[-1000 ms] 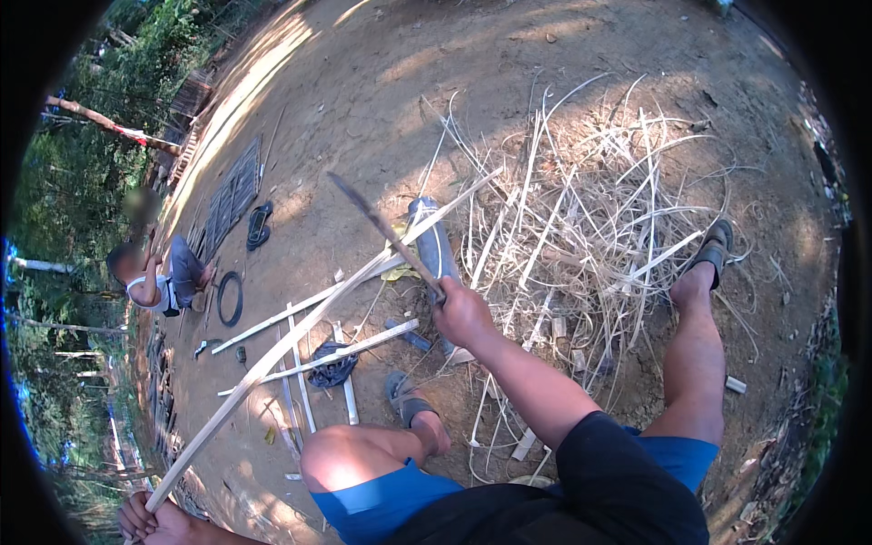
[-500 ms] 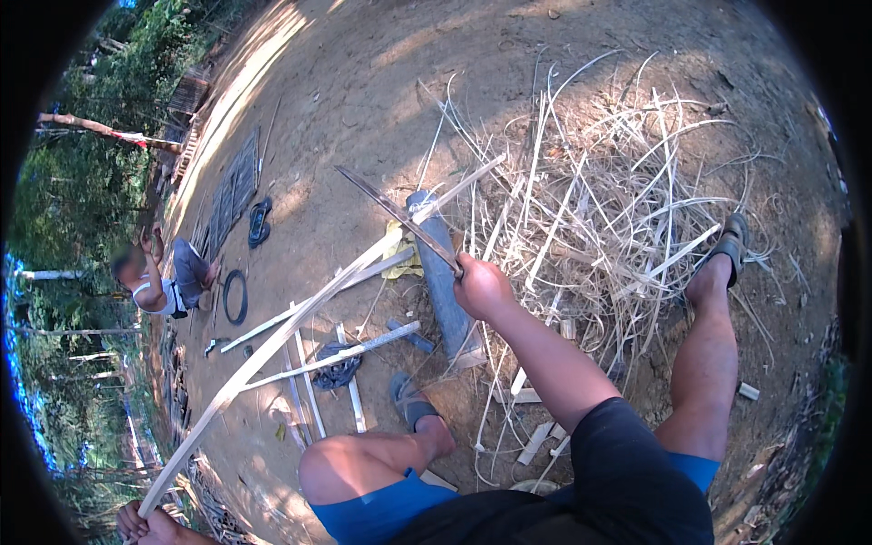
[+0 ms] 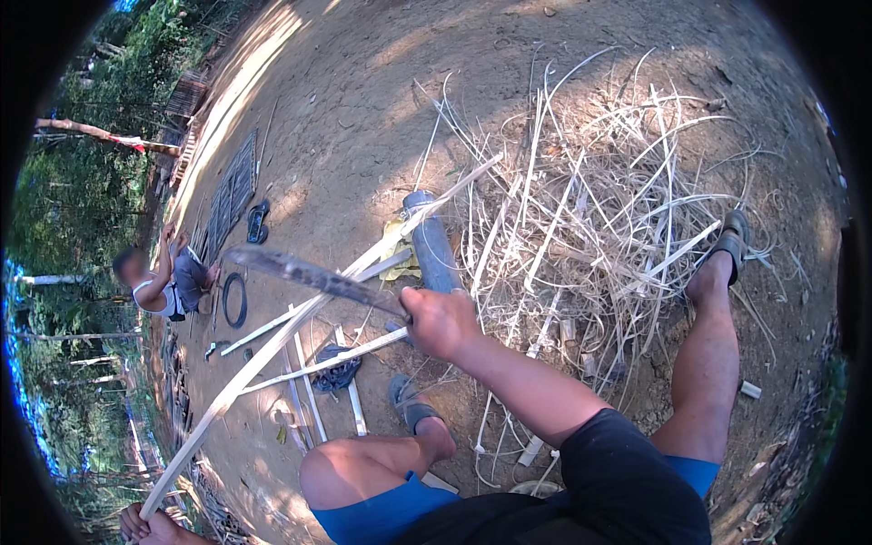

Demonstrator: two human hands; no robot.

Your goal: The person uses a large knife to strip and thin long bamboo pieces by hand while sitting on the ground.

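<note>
My right hand (image 3: 439, 320) is closed around the handle of a machete (image 3: 318, 279). Its long dark blade points left and passes above a pale split wooden strip (image 3: 236, 386); whether the two touch, I cannot tell. At the lower left edge, my left hand (image 3: 153, 527) grips the near end of this strip. The strip, which looks like bamboo or cane, runs up to the centre, where its far end lies across a grey cylindrical block (image 3: 434, 247). A shorter pale branch splits off toward my right hand. The block's near end is hidden behind that hand.
A heap of thin pale shavings (image 3: 599, 218) spreads right of the block, up to my right sandal (image 3: 732, 238). Yellow cloth (image 3: 400, 250), a dark bundle (image 3: 338, 366) and loose strips lie left of the block. Another person (image 3: 163, 286) sits farther left, near a black coil (image 3: 234, 300).
My right hand has come left and nearer to me, and the machete's blade has swung down to a flatter angle over the strip. My left hand has hardly moved.
</note>
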